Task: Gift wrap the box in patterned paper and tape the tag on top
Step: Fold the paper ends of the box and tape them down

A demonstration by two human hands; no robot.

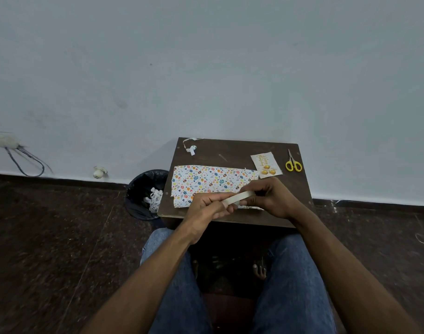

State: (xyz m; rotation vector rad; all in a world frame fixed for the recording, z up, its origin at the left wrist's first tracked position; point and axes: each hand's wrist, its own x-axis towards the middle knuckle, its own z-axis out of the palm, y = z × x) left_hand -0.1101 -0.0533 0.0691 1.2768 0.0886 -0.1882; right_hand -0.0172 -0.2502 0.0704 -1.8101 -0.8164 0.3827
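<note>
The patterned paper point(206, 183) lies flat on the dark table point(232, 150), the box itself not discernible. At its 3 o'clock the tag point(266, 165) overlaps the paper's corner, with yellow scissors point(293, 163) beyond. At the paper's 5 o'clock both hands grip 1 tape roll point(239, 197): left hand point(206, 208) pinching its near end, right hand point(273, 198) curled around the far side. A bin point(143, 194) stands at 9 o'clock.

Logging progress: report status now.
Both hands, left and right, grip tape roll. Patterned paper flat on table. Tag untaped. Nothing blocking.
</note>
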